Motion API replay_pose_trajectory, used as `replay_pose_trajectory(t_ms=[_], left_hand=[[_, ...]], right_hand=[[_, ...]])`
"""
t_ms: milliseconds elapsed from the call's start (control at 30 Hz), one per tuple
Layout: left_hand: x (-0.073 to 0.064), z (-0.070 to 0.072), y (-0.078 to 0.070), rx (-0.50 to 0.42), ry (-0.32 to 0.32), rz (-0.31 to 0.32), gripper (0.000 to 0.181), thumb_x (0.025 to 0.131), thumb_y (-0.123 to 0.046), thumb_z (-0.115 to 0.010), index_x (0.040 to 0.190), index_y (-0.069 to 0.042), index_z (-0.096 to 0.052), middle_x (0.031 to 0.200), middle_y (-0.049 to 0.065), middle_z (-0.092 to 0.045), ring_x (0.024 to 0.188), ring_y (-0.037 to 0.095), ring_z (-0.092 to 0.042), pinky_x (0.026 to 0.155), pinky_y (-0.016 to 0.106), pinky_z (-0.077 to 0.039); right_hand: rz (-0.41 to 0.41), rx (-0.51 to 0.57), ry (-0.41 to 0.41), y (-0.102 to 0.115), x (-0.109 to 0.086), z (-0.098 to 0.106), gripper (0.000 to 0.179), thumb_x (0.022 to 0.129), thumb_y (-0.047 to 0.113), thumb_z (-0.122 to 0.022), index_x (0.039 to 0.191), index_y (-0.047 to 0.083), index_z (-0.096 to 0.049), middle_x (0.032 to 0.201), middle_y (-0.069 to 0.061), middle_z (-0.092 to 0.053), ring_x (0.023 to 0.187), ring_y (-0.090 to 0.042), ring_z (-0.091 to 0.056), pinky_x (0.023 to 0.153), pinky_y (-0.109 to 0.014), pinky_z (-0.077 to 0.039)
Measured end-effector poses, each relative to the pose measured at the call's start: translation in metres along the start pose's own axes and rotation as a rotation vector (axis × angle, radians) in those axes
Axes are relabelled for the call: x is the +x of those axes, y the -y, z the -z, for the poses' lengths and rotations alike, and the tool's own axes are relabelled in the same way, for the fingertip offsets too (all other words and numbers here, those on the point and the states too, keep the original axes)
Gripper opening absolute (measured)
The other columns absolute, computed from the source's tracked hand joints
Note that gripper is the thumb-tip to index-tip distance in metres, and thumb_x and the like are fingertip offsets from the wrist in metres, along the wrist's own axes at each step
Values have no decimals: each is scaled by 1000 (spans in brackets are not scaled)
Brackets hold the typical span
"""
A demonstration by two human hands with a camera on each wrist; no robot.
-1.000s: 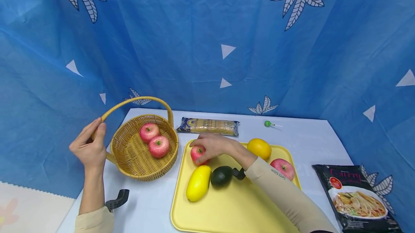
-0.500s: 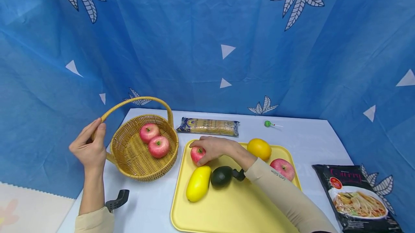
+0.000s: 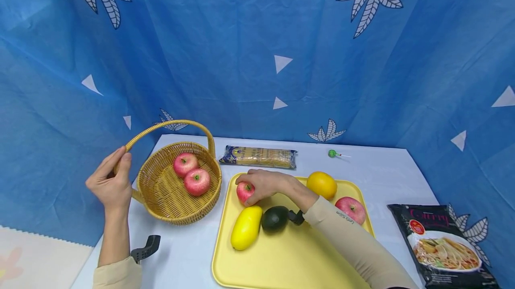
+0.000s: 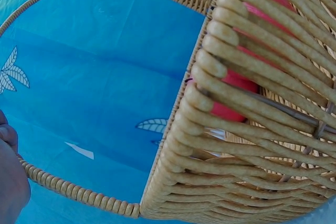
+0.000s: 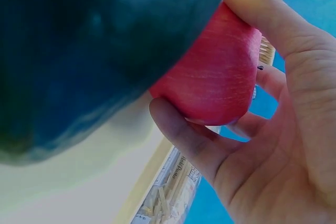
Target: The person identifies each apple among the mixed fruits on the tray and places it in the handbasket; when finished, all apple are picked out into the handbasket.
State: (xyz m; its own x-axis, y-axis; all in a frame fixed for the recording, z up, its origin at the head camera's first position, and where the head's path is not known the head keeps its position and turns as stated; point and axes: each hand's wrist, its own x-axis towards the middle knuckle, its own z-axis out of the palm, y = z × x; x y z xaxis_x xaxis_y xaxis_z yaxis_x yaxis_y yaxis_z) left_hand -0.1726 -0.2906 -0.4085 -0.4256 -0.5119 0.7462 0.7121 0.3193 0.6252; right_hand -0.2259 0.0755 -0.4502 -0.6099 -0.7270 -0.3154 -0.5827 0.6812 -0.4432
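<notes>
My left hand (image 3: 111, 181) grips the arched handle (image 3: 169, 124) of a round wicker basket (image 3: 169, 219) at the left of the table. Two red apples (image 3: 191, 173) lie inside it; through the weave they show as red patches in the left wrist view. With thumb and fingers curled round it, my right hand (image 3: 265, 185) holds another red apple (image 5: 218, 69) at the far left corner of a yellow tray (image 3: 281, 262). Just in front of that apple are a yellow mango (image 3: 246, 227) and a dark green avocado (image 3: 275, 219), which looms large in the right wrist view.
Farther right on the tray sit an orange-yellow fruit (image 3: 322, 185) and another apple (image 3: 351, 209), partly behind the right sleeve. A pack of dry noodles (image 3: 259, 157) lies behind the tray, near a green lollipop (image 3: 331, 153). At right is a black curry noodle bag (image 3: 440, 244).
Almost nothing differs. The right hand and its apple have stayed in place on the tray apart from a tiny shift, and the left hand has kept its grip on the handle.
</notes>
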Motion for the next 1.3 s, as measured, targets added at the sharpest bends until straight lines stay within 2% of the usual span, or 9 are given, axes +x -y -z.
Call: replay_pose_trajectory(t_ms=[100,333,700,1100,1300], left_hand=[[0,2,6,4,-1,3,19,83,13,-74,101,9,-75,101,16,-77,91,12,-74,81,15,-57],[0,-1,-2,-6,-1,11,18,84,13,-72,101,9,-75,101,13,-77,90,10,-74,81,15,-57],[0,-3,-5,-13,3,-1,18,83,13,-73,100,8,-76,100,14,-77,89,12,-74,80,15,-57],[2,-6,-10,-41,-3,-20,17,84,7,-76,99,15,-73,99,16,-77,86,10,-74,76,13,-57],[1,-5,-9,-47,-7,-20,16,83,11,-75,99,15,-73,98,16,-77,87,9,-73,76,14,-57]], right_hand=[[2,-13,-4,0,0,0,70,84,48,-77,145,26,-52,117,3,-55,98,-11,-56,86,-24,-53],[8,-18,-12,0,0,-1,69,84,48,-77,144,26,-52,117,3,-55,97,-11,-56,86,-25,-53],[28,-31,-28,1,3,-1,70,84,52,-76,145,28,-52,119,2,-56,97,-11,-56,84,-24,-53],[50,-43,-68,7,-2,9,69,83,51,-77,144,28,-53,118,2,-56,99,-12,-55,82,-25,-53],[83,-50,-84,9,-4,13,68,84,52,-76,143,27,-54,119,2,-56,100,-12,-55,82,-24,-53]])
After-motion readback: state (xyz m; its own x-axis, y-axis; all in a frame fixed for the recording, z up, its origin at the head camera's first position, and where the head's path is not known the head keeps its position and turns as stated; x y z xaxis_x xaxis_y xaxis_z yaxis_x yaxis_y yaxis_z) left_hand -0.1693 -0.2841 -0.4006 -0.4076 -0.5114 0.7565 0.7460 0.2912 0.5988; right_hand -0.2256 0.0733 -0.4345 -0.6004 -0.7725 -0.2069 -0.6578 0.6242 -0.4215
